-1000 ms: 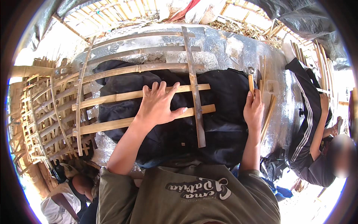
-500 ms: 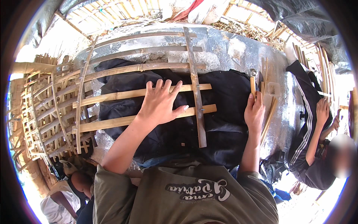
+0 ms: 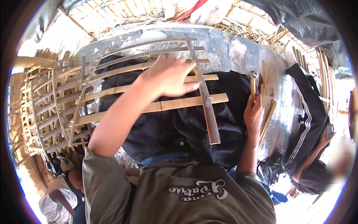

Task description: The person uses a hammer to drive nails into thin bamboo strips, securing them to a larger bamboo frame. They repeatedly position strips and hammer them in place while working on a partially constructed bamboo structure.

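Right grip (image 3: 254,112) clamps a hammer (image 3: 253,86); right of it, a faint, box-like clear container (image 3: 271,91), contents indistinct. Left grip (image 3: 167,77), above bamboo lattice (image 3: 175,103): closure I cannot tell.

Stick frame (image 3: 164,106) over the cloth (image 3: 160,136)
From it, hammer (image 3: 253,86) at three o'clock, other frames (image 3: 56,93) at nine, person (image 3: 59,198) at seven.

the blurred left hand (image 3: 171,78) lies over a nailed bamboo lattice (image 3: 207,103) spread above black cloth (image 3: 160,138), while the right hand (image 3: 254,114) grips a wooden-handled hammer (image 3: 253,83) near loose bamboo strips (image 3: 267,121).
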